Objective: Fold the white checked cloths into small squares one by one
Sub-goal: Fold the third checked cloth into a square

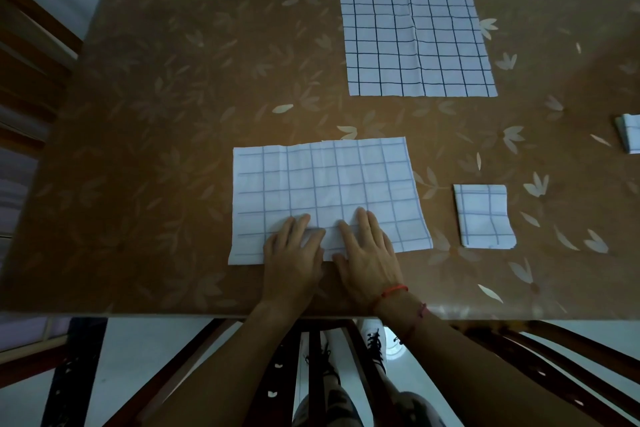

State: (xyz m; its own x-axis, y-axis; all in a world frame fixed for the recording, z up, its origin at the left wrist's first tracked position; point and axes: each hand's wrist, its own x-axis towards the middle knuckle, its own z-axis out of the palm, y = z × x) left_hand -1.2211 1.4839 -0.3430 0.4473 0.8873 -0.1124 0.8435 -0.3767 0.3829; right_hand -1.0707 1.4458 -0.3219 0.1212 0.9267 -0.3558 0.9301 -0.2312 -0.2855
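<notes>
Head view: white checked rectangular cloth (329, 184) lies flat on brown leaf-patterned table (166, 122), near its front edge.
Left grip (293, 255): released, fingers flat on cloth.
Right grip (367, 253): released, pressing flat beside it.

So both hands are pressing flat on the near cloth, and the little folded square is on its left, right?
Not quite. The head view shows the small folded square lying to the right of the near checked cloth, not its left. The left hand and right hand do both press flat on that cloth.
</notes>
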